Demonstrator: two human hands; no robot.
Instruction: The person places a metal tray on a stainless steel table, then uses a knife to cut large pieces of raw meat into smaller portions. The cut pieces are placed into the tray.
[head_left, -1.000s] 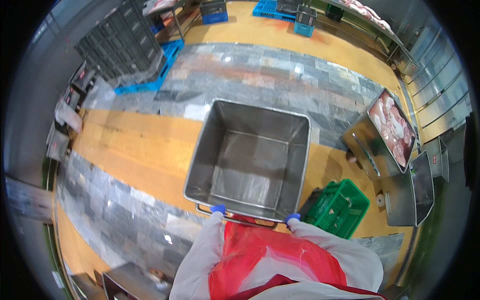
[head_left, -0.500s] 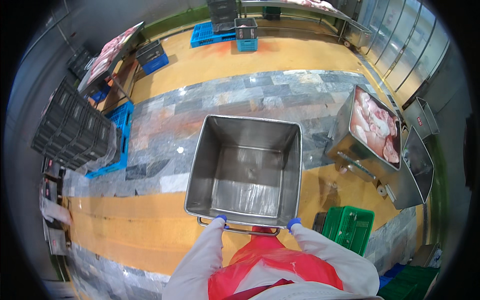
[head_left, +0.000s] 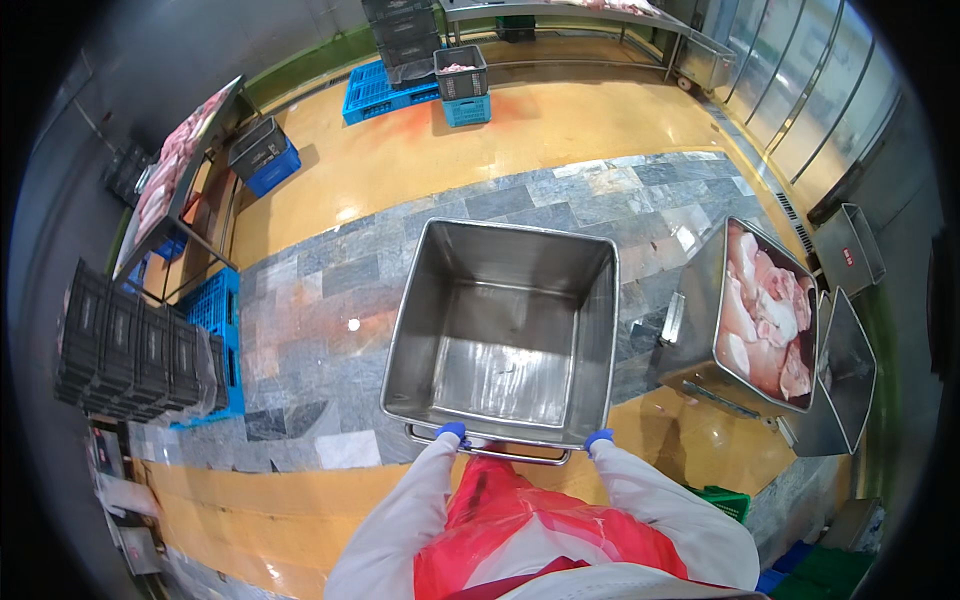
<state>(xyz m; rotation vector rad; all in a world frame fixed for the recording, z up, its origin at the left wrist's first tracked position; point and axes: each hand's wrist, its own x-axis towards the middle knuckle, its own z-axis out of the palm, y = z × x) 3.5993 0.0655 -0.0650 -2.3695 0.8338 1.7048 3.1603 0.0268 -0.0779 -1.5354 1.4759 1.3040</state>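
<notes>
A square stainless-steel tub cart (head_left: 507, 310) stands in front of me, its bare metal bottom showing. Along its near side runs a tubular push handle (head_left: 515, 458). My left hand (head_left: 452, 432), in a blue glove, is closed on the near rim and handle area. At the near right corner, my right hand (head_left: 598, 438), gloved the same way, is closed over the rim. Most of the fingers of both hands are hidden behind the gloves' backs and the cart's edge.
To the right stands a steel cart full of raw meat (head_left: 765, 310), beside another steel cart (head_left: 848, 375). A green crate (head_left: 725, 502) is close on my right. Stacked dark crates (head_left: 135, 345) and blue pallets (head_left: 212, 300) line the left. Meat lies on a table (head_left: 180, 160) at far left.
The tub cart and I have moved forward and turned slightly. The green crate has slid back toward my right side in view. Both hands have stayed on the cart.
</notes>
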